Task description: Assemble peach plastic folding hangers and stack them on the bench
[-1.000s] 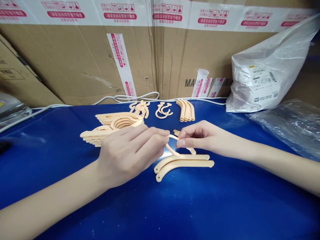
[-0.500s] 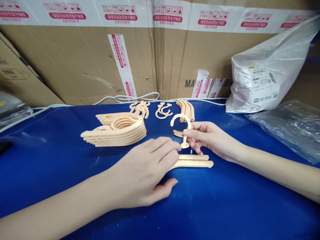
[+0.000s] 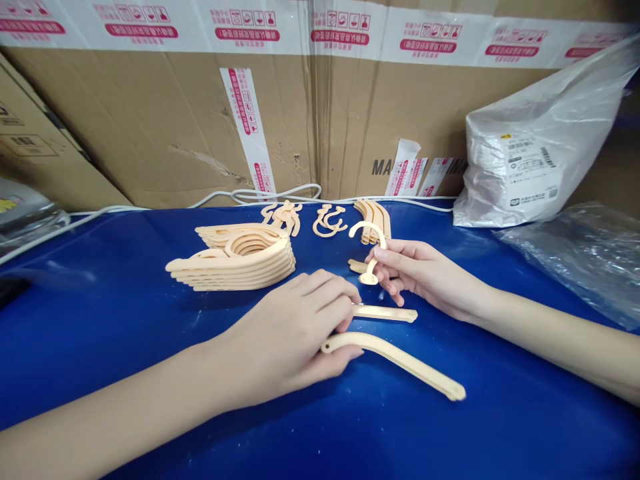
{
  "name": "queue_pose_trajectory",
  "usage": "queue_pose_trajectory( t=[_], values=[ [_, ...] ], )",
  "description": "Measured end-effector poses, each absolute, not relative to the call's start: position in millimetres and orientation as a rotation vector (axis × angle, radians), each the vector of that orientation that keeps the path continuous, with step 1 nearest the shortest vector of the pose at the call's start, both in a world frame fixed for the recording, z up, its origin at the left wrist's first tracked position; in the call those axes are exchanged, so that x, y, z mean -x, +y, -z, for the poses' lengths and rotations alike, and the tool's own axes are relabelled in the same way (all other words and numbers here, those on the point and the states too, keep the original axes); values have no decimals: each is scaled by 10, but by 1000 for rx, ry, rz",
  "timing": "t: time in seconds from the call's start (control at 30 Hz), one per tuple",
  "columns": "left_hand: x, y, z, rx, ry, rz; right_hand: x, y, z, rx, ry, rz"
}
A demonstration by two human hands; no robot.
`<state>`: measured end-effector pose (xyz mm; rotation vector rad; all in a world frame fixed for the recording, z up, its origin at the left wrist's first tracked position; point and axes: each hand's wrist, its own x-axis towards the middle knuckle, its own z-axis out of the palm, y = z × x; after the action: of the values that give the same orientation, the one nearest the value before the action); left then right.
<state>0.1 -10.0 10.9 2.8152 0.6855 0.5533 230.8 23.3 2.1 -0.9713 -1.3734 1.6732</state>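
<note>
My left hand (image 3: 295, 333) pinches the near end of a long curved peach plastic arm (image 3: 400, 363) that lies slanting to the right on the blue table. A second peach arm (image 3: 385, 313) lies just behind it, partly hidden under my fingers. My right hand (image 3: 415, 270) holds a peach plastic hook piece (image 3: 369, 253) upright, the hook curving up and left above the fingers. A short peach piece (image 3: 357, 266) lies just left of that hand.
A stack of assembled peach hangers (image 3: 235, 263) sits left of centre. Loose hooks (image 3: 329, 220) and a bundle of arms (image 3: 374, 217) lie at the back. Cardboard boxes (image 3: 300, 100) wall the rear; a white cable (image 3: 240, 197) runs along them. Plastic bags (image 3: 530, 160) stand right.
My left hand let go of the hook, dropped to the two arms and pulled the front one out toward the right. My right hand lifted the hook upright.
</note>
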Motion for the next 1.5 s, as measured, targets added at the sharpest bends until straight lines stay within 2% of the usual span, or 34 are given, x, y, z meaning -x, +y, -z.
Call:
queue_pose_trajectory(
  t=[0.2, 0.33, 0.47, 0.67, 0.77, 1.0, 1.27, 1.5],
  values=[
    [-3, -77, -272, -1939, 843, -725, -2314, 236, -20, 974, -1348, -1680],
    [-3, -60, -328, -1719, 839, -739, -2310, 223, -42, 971, -1384, -1692],
    [24, -62, -364, -1853, 961, -672, -2307, 213, -55, 952, -1440, -1704],
    [2, -186, -315, -2594, 1392, -582, -2311, 224, -26, 974, -1467, -1688],
    [-24, -255, -235, -2804, 1410, -512, -2324, 235, -4, 981, -1484, -1664],
    [-70, -315, -207, -2752, 1337, -213, -2329, 217, -17, 1000, -1548, -1637],
    [-47, -297, -255, -2493, 1272, -399, -2311, 186, -66, 984, -1516, -1666],
    [-38, -173, -78, -2701, 1117, -541, -2305, 173, -61, 961, -1437, -1674]
  ],
)
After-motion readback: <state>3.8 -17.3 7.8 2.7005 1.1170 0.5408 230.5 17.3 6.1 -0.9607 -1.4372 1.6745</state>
